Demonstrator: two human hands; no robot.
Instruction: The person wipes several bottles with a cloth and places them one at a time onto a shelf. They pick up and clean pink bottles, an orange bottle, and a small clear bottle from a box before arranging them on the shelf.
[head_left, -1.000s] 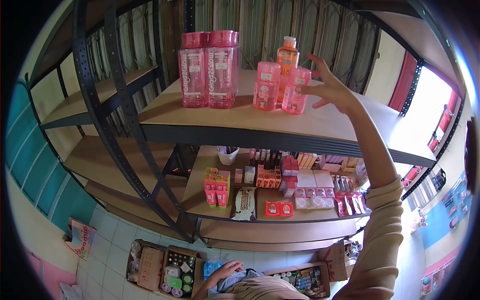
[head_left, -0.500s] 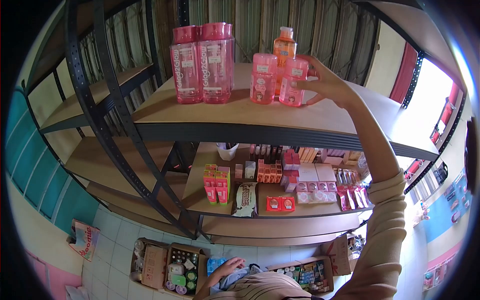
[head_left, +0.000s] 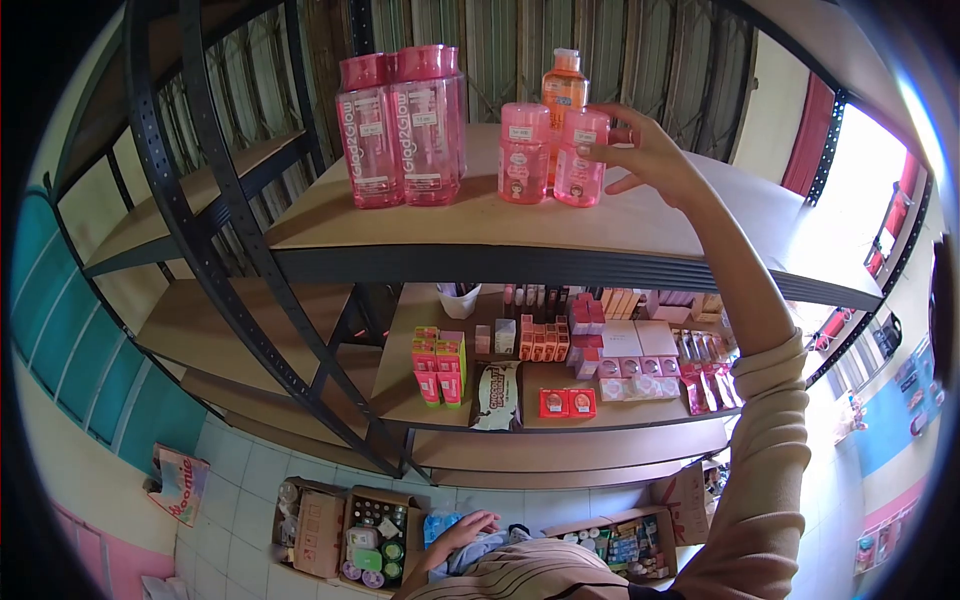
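On the top shelf, my right hand [head_left: 650,160] is at the right side of a pink bottle [head_left: 580,170] with a pink cap. Its thumb overlaps the bottle's edge while the other fingers are spread apart. A matching pink bottle [head_left: 524,165] stands just left of that one. Behind the pair rises an orange bottle [head_left: 566,85], partly hidden. Larger pink Glad2Glow bottles [head_left: 428,130] are grouped upright farther left. Low in the view, my left hand [head_left: 470,527] lies over grey-blue cloth [head_left: 475,555] by my body, fingers loosely stretched out.
The lower shelf [head_left: 440,405] carries several boxed cosmetics, a white cup [head_left: 458,300] and a brown-and-white pouch [head_left: 497,395]. Cardboard boxes [head_left: 318,535] full of containers sit on the tiled floor. A dark metal upright [head_left: 235,190] stands left of the top shelf.
The right pink bottle has shifted slightly left, closer to its match. My right hand's lower fingers have lifted and spread away from it. The view has shifted a little.
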